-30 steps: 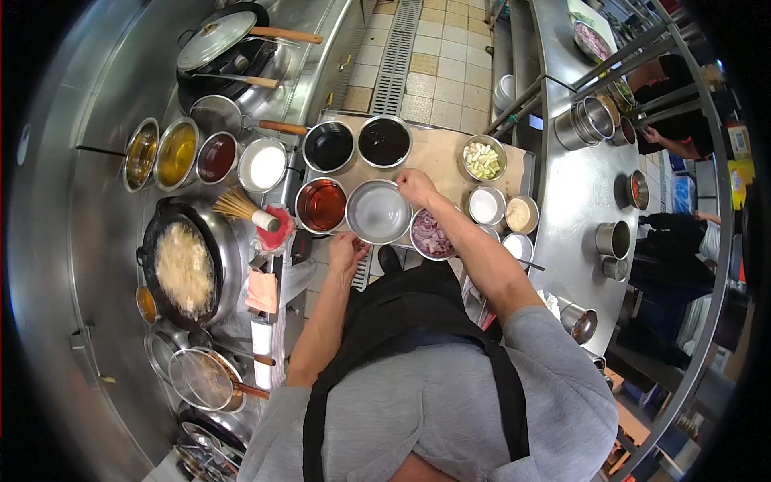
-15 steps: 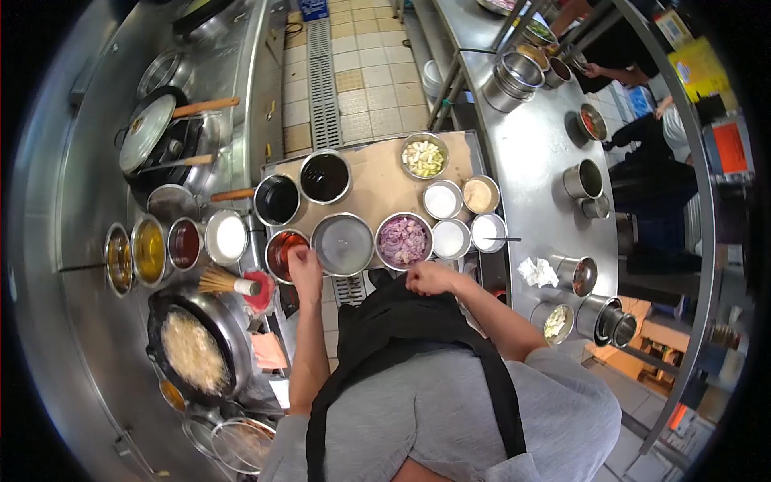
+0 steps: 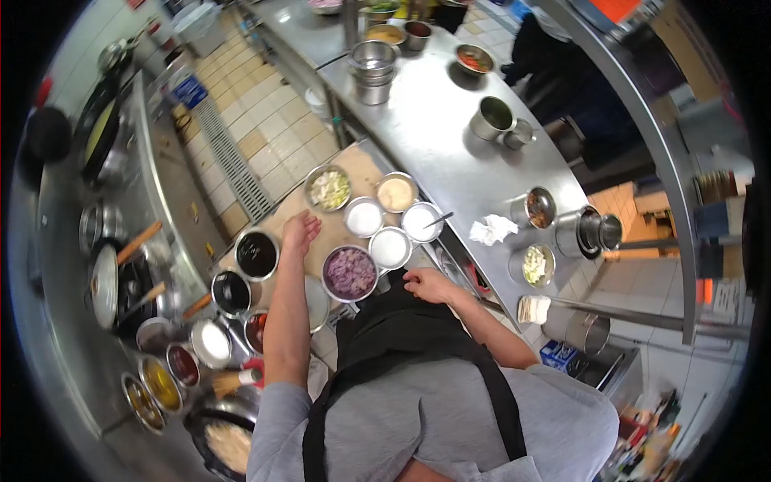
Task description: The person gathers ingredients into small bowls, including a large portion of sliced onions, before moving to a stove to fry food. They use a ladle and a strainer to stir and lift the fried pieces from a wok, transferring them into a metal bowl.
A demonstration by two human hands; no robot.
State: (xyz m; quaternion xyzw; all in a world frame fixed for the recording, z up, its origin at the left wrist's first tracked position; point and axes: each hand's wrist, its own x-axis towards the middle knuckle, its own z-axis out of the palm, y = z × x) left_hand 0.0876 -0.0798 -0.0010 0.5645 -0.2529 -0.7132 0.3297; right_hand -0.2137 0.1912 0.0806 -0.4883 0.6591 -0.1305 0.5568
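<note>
My left hand (image 3: 301,231) is held over the brown board (image 3: 283,210), fingers stretched out and nothing in them. It is nearest to a bowl of chopped pale green vegetable (image 3: 330,189) and a pot of dark liquid (image 3: 257,255). My left forearm partly hides a bowl of cloudy liquid (image 3: 318,304). A bowl of chopped purple onion (image 3: 350,273) sits between my hands. Close to my black apron, my right hand (image 3: 428,284) has its fingers curled together; whatever they may hold is hidden. Beyond it stand bowls of white powder (image 3: 390,247) and a beige one (image 3: 397,193).
A steel counter (image 3: 438,120) on the right carries bowls, pots and a crumpled white cloth (image 3: 493,230). Left, the stove side holds a wok of frying food (image 3: 229,446), a lidded pan (image 3: 105,285) and sauce pots. A person in dark clothes (image 3: 554,72) stands beyond the counter.
My left hand has left the bowl of red liquid, moving forward and right over the board, its fingers opening out. My view has turned to the right. My right hand stays by the apron.
</note>
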